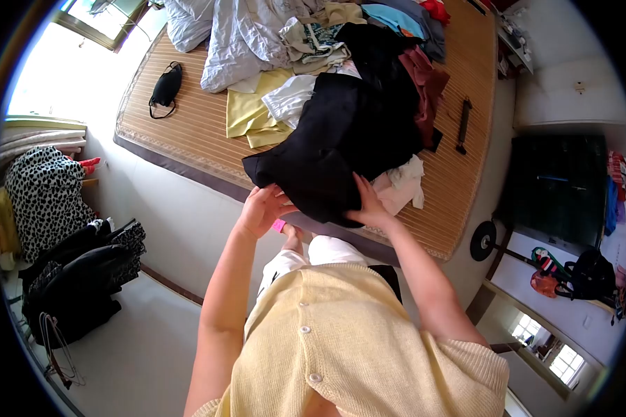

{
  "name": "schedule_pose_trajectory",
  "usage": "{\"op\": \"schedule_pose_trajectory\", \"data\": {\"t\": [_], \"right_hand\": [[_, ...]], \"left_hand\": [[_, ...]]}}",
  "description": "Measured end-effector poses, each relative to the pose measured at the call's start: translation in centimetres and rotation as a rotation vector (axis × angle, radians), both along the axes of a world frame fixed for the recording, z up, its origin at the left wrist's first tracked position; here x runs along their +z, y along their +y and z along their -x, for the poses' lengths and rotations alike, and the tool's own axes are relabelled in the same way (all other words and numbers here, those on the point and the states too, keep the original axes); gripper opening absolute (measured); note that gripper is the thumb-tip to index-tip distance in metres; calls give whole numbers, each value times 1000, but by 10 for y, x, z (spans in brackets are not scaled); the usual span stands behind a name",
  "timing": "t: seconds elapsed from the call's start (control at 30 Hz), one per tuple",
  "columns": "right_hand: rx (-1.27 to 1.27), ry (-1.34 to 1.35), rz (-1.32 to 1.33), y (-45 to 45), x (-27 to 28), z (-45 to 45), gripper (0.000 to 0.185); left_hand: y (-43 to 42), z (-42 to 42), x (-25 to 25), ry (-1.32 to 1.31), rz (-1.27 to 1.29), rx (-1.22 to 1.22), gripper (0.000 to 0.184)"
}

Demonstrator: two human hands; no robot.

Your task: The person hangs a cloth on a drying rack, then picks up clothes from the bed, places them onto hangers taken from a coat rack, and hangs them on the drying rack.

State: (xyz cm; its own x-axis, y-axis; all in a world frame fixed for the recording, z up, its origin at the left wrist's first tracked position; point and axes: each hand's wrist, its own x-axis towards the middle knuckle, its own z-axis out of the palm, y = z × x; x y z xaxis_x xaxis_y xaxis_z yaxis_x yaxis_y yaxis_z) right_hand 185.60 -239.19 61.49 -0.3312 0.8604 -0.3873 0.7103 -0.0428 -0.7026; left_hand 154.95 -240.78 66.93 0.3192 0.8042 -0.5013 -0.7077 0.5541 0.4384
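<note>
A black garment [327, 139] lies over the front part of the pile on the mat-covered bed [209, 149], its near end at the bed's edge. My left hand [263, 210] is at the garment's lower left edge, fingers apart and palm turned toward the cloth. On the lower right side, my right hand [370, 205] touches the same garment, its thumb and fingers partly over the black fabric. Beside it lie a yellow cloth [247, 115], a white cloth [290, 99], a dark red cloth [424, 87] and a pale pink cloth [402, 189].
A black face mask [167, 87] and a dark bar-shaped object [463, 126] lie on the bed. Grey bedding [240, 42] is heaped at the back. Black clothes [80, 271] hang at the left. A weight plate [483, 240] stands at the right.
</note>
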Motion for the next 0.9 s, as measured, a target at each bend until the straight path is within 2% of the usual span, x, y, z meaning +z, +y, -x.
{"op": "schedule_pose_trajectory", "data": {"t": [0.03,0.13,0.17,0.2,0.27,0.37,0.47,0.53,0.6,0.63,0.67,0.7,0.73,0.77,0.8,0.83,0.9], "right_hand": [[20,-56,15,-5,19,11,105],[-137,646,147,-19,-22,37,109],[-317,810,380,-12,-13,50,101],[-397,955,474,-4,-6,64,96],[-477,1184,578,10,16,83,84],[-470,1359,606,29,58,88,67],[-449,1381,543,30,118,62,50],[-479,1339,470,20,169,31,40],[-639,1231,380,19,208,0,32],[-784,1178,325,33,215,-7,35],[-925,1116,268,47,221,-15,39],[-922,1079,100,66,217,-25,43],[-921,1030,-67,85,213,-34,47],[-786,1059,-316,104,199,-42,47],[-793,940,-396,122,185,-50,47],[-796,822,-476,135,170,-60,48],[-861,710,-239,143,134,-84,51]], "left_hand": [[2,2,8,-51,-4,17,29],[4,-3,41,-241,-49,39,33],[5,-5,51,-226,-90,22,36],[6,-7,61,-209,-131,6,38],[6,-11,86,-159,-191,-14,41],[10,-13,120,-136,-243,-21,40],[29,-4,147,-245,-284,33,37],[59,0,160,-286,-223,30,38],[99,2,148,-274,-151,45,38],[123,5,136,-240,-107,56,37],[147,-6,134,-78,-9,107,39],[167,-20,132,85,88,156,44],[182,-25,123,279,-16,219,45],[193,-31,109,472,-116,279,48],[196,-36,96,666,-217,334,51],[195,-38,84,636,-182,338,52],[189,-34,61,583,-105,346,55]]}}
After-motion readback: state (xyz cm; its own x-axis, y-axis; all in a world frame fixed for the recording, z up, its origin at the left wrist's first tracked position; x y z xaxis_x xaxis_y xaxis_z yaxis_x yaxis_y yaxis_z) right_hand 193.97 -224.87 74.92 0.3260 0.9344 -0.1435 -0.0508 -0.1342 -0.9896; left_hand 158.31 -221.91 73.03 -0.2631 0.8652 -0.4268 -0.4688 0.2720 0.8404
